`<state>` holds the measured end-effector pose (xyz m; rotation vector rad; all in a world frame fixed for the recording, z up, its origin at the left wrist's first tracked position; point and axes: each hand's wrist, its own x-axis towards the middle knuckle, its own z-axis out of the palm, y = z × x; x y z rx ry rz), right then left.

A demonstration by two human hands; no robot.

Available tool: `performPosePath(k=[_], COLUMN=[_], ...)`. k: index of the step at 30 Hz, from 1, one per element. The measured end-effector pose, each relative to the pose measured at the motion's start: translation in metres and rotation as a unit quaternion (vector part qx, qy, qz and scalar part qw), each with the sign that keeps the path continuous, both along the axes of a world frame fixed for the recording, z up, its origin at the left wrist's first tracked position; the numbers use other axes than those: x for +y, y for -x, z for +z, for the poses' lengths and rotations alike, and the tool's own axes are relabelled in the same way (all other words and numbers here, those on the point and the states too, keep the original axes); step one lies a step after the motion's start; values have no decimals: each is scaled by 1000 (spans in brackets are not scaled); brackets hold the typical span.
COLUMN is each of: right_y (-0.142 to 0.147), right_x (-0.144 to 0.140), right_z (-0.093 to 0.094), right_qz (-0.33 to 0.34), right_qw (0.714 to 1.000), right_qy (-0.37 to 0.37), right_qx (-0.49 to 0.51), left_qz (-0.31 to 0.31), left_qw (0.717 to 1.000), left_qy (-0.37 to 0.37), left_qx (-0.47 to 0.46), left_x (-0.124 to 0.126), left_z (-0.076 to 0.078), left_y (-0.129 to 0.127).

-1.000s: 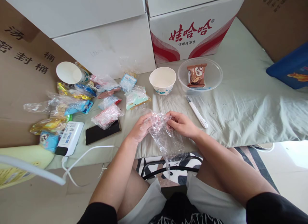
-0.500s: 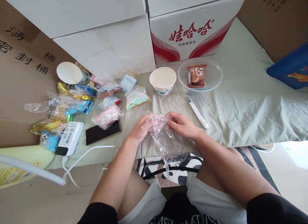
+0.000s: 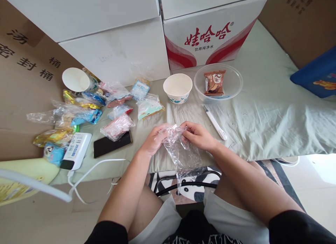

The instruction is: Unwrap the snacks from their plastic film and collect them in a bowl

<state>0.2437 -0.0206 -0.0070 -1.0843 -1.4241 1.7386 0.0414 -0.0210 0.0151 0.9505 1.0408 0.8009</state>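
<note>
A clear, crinkled plastic bag hangs between my two hands over the front edge of the cloth-covered surface. My left hand pinches its upper left side, and my right hand grips the upper right corner with closed fingers. Behind them stands a white paper bowl with a blue pattern. To its right, a clear plastic bowl holds a brown snack packet. Right of my right hand lies a white utility knife. Whether anything sits inside the bag cannot be made out.
On the left are several plastic-wrapped packets, a black phone, a white power bank with a cable, and a tipped paper bowl. White cartons stand along the back. A blue container is at far right.
Both hands keep their hold in nearly the same place. The hanging lower end of the plastic bag has swung slightly left.
</note>
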Motion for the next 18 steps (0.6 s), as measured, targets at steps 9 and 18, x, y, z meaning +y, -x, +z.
performPosePath(k=[9, 18], right_y=[1, 0], right_x=[2, 2], right_z=[5, 6], right_qz=[-91, -131], right_qw=[994, 982], right_qy=[28, 43], right_qx=[61, 126], left_qz=[53, 11], left_qw=[998, 998], left_qy=[8, -33], left_qx=[-37, -61], left_x=[2, -2], left_z=[-2, -6], left_y=[0, 4])
